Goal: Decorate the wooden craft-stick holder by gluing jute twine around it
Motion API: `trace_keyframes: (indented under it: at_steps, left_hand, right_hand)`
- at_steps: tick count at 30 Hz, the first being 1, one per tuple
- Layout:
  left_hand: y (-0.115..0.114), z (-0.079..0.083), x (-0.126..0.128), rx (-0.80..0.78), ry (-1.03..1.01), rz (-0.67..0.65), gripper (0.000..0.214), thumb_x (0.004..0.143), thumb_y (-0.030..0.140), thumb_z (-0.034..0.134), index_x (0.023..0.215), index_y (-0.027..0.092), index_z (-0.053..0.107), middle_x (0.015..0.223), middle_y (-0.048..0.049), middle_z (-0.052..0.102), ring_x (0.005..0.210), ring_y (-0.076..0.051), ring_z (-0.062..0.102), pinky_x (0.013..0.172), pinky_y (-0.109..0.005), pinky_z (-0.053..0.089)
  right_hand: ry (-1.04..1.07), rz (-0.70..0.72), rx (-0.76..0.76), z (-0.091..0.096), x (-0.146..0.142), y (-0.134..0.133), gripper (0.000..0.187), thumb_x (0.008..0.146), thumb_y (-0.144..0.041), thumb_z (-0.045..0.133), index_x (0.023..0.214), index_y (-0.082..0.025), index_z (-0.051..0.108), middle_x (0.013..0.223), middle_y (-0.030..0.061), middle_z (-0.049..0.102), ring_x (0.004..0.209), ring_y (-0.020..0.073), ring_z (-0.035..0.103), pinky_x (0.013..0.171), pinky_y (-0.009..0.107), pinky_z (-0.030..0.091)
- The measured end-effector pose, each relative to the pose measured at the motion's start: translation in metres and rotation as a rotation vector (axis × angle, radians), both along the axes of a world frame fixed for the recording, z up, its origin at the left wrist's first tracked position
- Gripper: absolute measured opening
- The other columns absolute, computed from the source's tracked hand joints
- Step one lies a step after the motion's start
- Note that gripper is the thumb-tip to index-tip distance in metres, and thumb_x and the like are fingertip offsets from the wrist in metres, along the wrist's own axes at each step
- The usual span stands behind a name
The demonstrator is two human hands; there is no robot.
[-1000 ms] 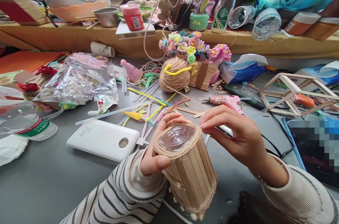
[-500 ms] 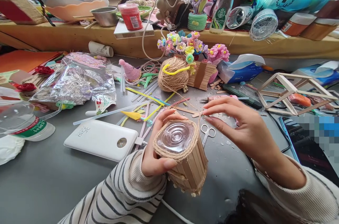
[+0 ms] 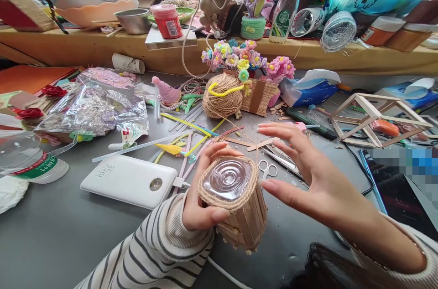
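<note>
My left hand [image 3: 202, 207] is wrapped round a container [image 3: 244, 225] clad in wooden sticks, tilted so its clear plastic base faces up. Twine [image 3: 219, 202] circles the rim of that base. From the rim a loose strand runs back to the twine ball [image 3: 223, 96], which has a yellow pipe cleaner on it. Just right of the container, my right hand [image 3: 304, 175] is open, its fingers apart and nothing visible in them. Small scissors [image 3: 267, 169] lie on the table between the container and that hand.
A white power bank [image 3: 128, 182] with a cable lies left of the container. Flat sticks [image 3: 263, 144], straws and pipe cleaners are scattered behind. At right are a wooden stick frame [image 3: 379, 120] and a phone [image 3: 393, 193]; a crowded shelf [image 3: 164, 59] spans the back.
My right hand has let go of the twine strand, spread its fingers and come down towards the container's right side. The left hand keeps its hold on the container.
</note>
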State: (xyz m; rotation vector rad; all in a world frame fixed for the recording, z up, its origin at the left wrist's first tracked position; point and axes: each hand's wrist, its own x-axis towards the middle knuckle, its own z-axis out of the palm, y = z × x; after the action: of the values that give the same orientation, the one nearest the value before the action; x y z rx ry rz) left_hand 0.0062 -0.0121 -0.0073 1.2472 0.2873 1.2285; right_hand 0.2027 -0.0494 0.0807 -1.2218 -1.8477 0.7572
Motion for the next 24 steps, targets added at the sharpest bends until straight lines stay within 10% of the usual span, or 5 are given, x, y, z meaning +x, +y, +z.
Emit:
trace_keyframes:
  at_steps: [24]
  left_hand:
    - [0.0006,0.0007,0.0001,-0.012,-0.024,-0.028,0.079,0.062,0.045,0.076,0.134,0.028,0.049,0.118,-0.0084,0.059,0.103,-0.028,0.06,0.091,-0.04,0.049]
  right_hand:
    - [0.005,-0.022,-0.031,-0.0069,-0.0032,0.0023,0.061,0.08,-0.038,0.072,0.133,-0.03,0.042,0.142,0.0052,0.046,0.139,0.0228,0.037,0.115,0.04,0.037]
